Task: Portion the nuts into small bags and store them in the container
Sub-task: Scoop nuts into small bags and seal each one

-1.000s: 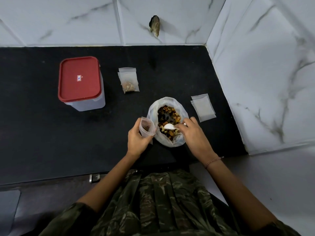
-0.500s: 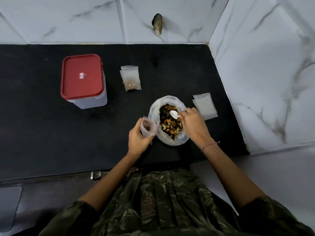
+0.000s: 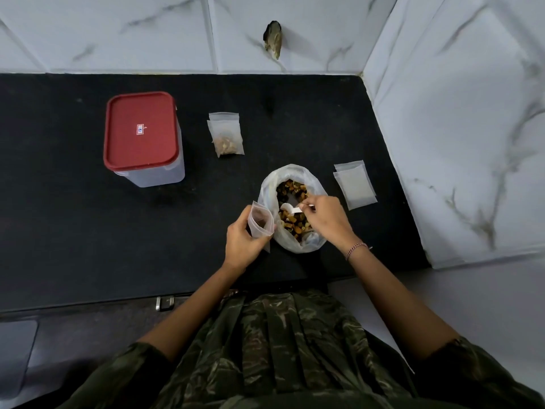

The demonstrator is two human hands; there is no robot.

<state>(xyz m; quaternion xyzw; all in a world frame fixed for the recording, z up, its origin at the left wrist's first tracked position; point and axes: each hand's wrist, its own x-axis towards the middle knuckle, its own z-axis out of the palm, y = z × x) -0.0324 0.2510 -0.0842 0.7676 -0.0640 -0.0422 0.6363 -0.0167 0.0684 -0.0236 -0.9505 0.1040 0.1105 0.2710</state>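
A big clear bag of mixed nuts (image 3: 267, 190) stands open on the black counter (image 3: 73, 231). My right hand (image 3: 327, 221) pinches a small white spoon (image 3: 290, 208) whose bowl lies over the nuts. Just left of the big bag, my left hand (image 3: 243, 243) holds a small clear bag (image 3: 261, 221) upright with its mouth open. A filled small bag (image 3: 226, 137) lies further back. The container (image 3: 141, 131), clear with a red lid on it, stands at the left.
A stack of empty small bags (image 3: 355, 184) lies right of the nut bag, close to the marble side wall (image 3: 457, 128). A marble back wall (image 3: 147, 31) bounds the counter. A metal latch (image 3: 165, 302) sits at the counter's front edge.
The spoon in my right hand has shifted within the big bag, first away from me, then back toward the middle of the nuts. My left hand keeps the small bag in place.
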